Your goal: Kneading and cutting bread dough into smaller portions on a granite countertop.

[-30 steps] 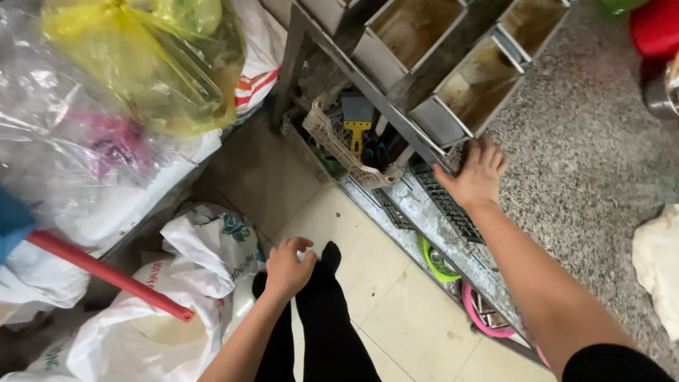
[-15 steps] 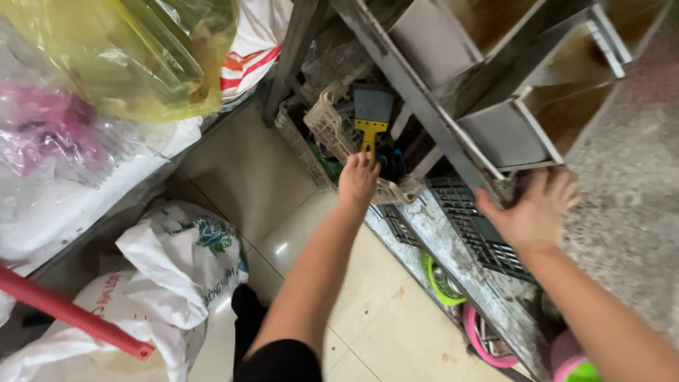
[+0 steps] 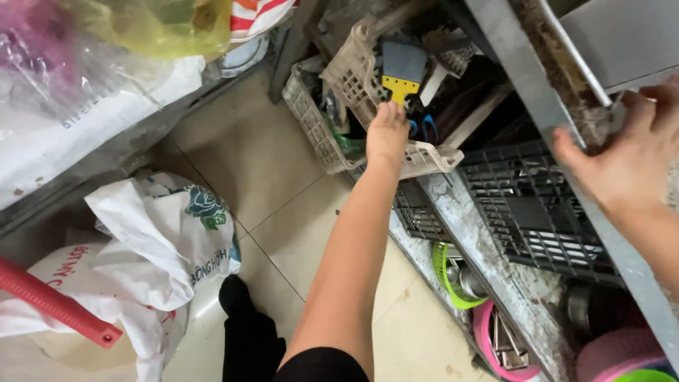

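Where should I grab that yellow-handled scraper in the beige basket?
Take the scraper by its yellow handle, coming from below with the left hand. The handle points down toward that hand, while the wide dark blade sits above, deeper in the basket.
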